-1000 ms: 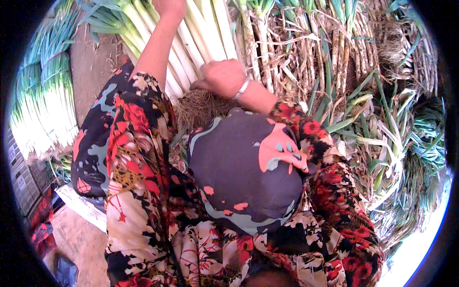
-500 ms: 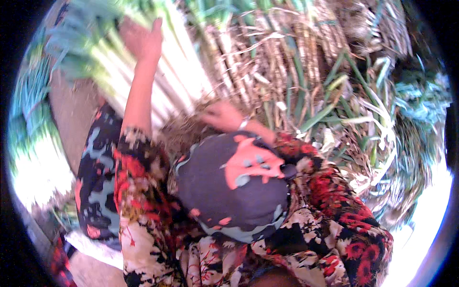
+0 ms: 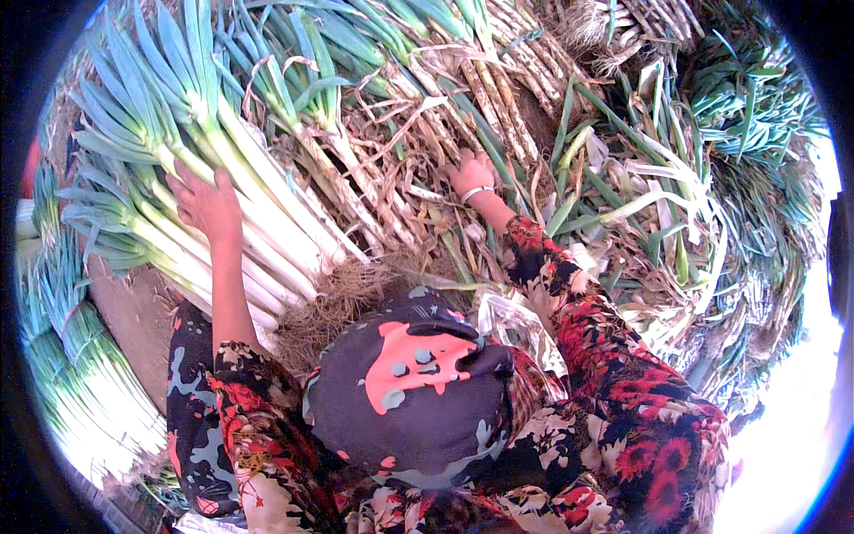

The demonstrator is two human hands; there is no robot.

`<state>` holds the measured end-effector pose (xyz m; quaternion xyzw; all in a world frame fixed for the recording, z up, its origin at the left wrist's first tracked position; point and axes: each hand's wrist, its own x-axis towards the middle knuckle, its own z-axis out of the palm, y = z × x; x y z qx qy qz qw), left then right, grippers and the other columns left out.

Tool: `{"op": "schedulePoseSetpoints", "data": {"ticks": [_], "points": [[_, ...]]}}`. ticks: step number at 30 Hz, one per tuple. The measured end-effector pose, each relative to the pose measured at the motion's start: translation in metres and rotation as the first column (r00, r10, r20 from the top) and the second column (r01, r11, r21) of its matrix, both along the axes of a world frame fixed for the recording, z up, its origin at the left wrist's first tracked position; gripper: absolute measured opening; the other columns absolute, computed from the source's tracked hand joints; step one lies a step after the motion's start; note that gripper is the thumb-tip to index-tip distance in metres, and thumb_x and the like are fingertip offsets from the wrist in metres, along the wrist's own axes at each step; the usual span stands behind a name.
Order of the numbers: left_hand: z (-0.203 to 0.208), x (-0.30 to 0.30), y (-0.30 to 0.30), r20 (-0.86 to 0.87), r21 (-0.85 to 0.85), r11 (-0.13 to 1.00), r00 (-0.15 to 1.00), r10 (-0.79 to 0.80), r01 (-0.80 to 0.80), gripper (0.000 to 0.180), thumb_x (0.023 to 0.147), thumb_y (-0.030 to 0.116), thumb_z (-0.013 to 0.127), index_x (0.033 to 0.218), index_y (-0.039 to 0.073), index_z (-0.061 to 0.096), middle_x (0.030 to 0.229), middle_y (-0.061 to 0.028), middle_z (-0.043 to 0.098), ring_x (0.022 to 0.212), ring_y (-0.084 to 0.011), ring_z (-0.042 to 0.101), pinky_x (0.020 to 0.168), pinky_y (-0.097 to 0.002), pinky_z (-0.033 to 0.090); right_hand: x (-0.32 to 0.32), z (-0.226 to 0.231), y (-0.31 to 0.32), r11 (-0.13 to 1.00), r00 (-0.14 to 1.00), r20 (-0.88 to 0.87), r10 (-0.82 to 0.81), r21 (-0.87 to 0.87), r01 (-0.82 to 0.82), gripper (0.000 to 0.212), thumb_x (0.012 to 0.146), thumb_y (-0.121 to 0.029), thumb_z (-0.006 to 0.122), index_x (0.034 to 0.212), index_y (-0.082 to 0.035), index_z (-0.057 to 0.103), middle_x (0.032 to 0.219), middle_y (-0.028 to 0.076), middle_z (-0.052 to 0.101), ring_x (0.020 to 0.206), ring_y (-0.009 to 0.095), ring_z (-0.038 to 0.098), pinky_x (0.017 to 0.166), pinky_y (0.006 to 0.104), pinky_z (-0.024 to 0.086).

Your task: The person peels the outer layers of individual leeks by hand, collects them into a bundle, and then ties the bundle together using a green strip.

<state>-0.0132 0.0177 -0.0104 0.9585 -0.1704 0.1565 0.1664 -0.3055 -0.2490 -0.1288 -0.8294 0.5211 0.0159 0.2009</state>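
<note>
1. L hand [image 3: 209, 203] is lying flat on the bundle of cleaned leeks [image 3: 258, 222], fingers spread and loose, palm pressing on the white stalks, not gripping.
2. That bundle is lying upper left w/ white stalks running diagonally; green tops are fanning toward the top-left, root ends [image 3: 334, 303] are pointing toward the person's head.
3. R hand [image 3: 471, 173] is reaching into the pile of untrimmed leeks [image 3: 427, 133] at centre top. Fingers are curling down among the dry brown stalks; can't tell if they're closing on one.
4. A pale bracelet [image 3: 477, 192] is sitting on the R wrist.
5. The 2 hands are well apart, w/ dry husks & stalks lying between them.
6. A dark patterned cap w/ a pink patch [image 3: 409, 374] is filling lower centre; red-floral sleeves [image 3: 614, 356] are running up to both arms.
7. Loose green leaves & pale peelings [image 3: 658, 231] are heaping up at right, beside the R forearm.
8. More tied bunches of trimmed leeks [image 3: 76, 356] are lying at far left, on the ground [image 3: 133, 311] near the L elbow.
9. A clear plastic bag [image 3: 516, 325] is showing just beside the cap, below the R sleeve.
</note>
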Motion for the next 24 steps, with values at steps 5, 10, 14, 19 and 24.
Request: {"op": "schedulePoseSetpoints", "data": {"ticks": [5,10,14,19,24], "points": [[-0.001,0.001,-0.003,-0.002,-0.007,1.000,1.000,0.000,0.000,0.071,0.081,0.035,0.049,0.138,0.009,0.016,0.139,-0.0259,0.016,0.126,-0.0390,0.022,0.101,-0.0483,0.016,0.021,0.007,-0.005,0.990,0.995,-0.088,0.040,0.136,-0.028,0.056,0.063,-0.037,0.065,0.104,0.000,0.054,0.094,0.022,0.058,0.089,0.036,0.057,0.082,0.0405,0.044],[-0.007,0.002,0.008,-0.003,-0.021,1.000,1.000,-0.002,0.002,0.071,0.081,0.035,0.049,0.138,0.009,0.017,0.139,-0.0256,0.017,0.128,-0.0365,0.021,0.102,-0.0487,0.015,0.054,0.078,-0.017,0.650,0.872,0.479,-0.099,0.695,-0.308,0.026,0.058,-0.020,0.067,0.071,0.002,0.063,0.070,0.009,0.062,0.060,0.018,0.055,0.058,0.0305,0.046],[0.001,0.001,-0.001,-0.028,-0.024,1.000,1.000,0.006,-0.007,0.071,0.080,0.034,0.050,0.138,0.009,0.017,0.139,-0.0252,0.017,0.128,-0.0361,0.020,0.101,-0.0481,0.016,0.056,0.165,-0.031,0.604,0.602,0.793,-0.098,0.528,-0.597,0.028,0.075,-0.021,0.062,0.090,0.003,0.064,0.085,0.007,0.063,0.075,0.012,0.054,0.071,0.0268,0.044],[-0.001,0.002,0.000,-0.065,-0.040,0.999,0.997,-0.031,0.028,0.073,0.080,0.034,0.051,0.139,0.011,0.015,0.140,-0.0239,0.013,0.130,-0.0350,0.014,0.102,-0.0492,0.015,0.025,0.095,-0.039,0.839,0.938,0.247,0.243,0.431,-0.331,0.047,0.075,-0.038,0.066,0.092,0.006,0.062,0.069,0.006,0.059,0.058,0.013,0.050,0.053,0.0270,0.043],[0.001,0.006,0.007,-0.114,-0.014,0.998,0.992,-0.054,0.053,0.079,0.080,0.041,0.053,0.139,0.009,0.012,0.140,-0.0253,0.011,0.130,-0.0380,0.014,0.101,-0.0529,0.017,-0.049,0.107,0.007,0.560,0.868,0.328,-0.373,0.825,-0.070,0.026,0.078,-0.024,0.064,0.090,-0.001,0.064,0.070,0.010,0.060,0.061,0.017,0.057,0.059,0.0317,0.047]]}}
